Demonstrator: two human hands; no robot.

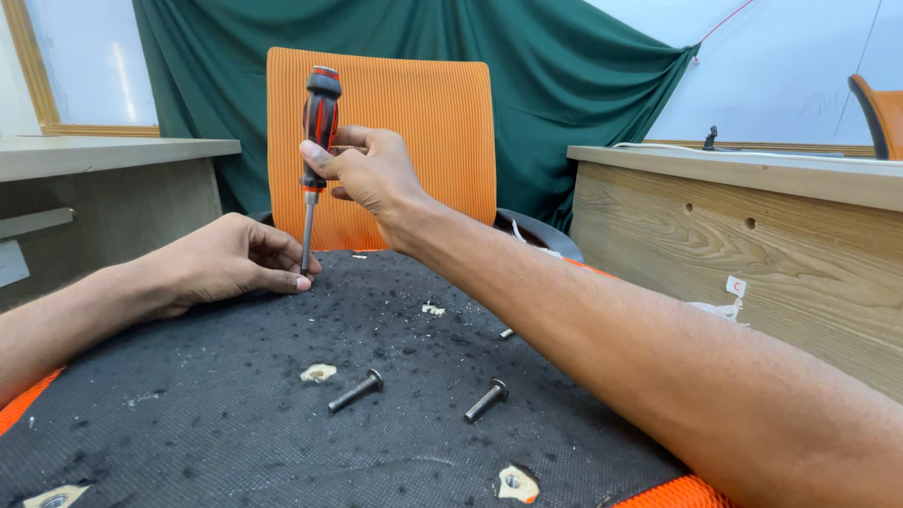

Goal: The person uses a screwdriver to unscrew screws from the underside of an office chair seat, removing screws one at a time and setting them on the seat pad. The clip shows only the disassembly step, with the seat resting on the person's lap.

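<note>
- My right hand (372, 174) is wrapped closed around the black-and-red handle of a screwdriver (315, 150), gripping it at its lower part, with the handle's top sticking out above my fingers.
- The screwdriver stands almost upright: its long axis runs from the handle up near the orange chair back (414, 122) straight down, and the metal shaft ends at the black fabric panel (235, 414) in front of me.
- My left hand (230, 259) rests palm-down on that panel, fingers curled together at the shaft's tip, pinching or steadying whatever sits there; the tip and anything under it are hidden by my fingertips, so I cannot tell what they hold.
- The tip lies directly below my right hand and just at the fingertips of my left, so the left hand is the nearer one to the working point.
- Two loose bolts lie on the panel closer to me, well apart from both hands: a left bolt (356, 390) and a right bolt (486, 400), both lying flat and angled.
- A wooden desk (752, 245) stands to my right.
</note>
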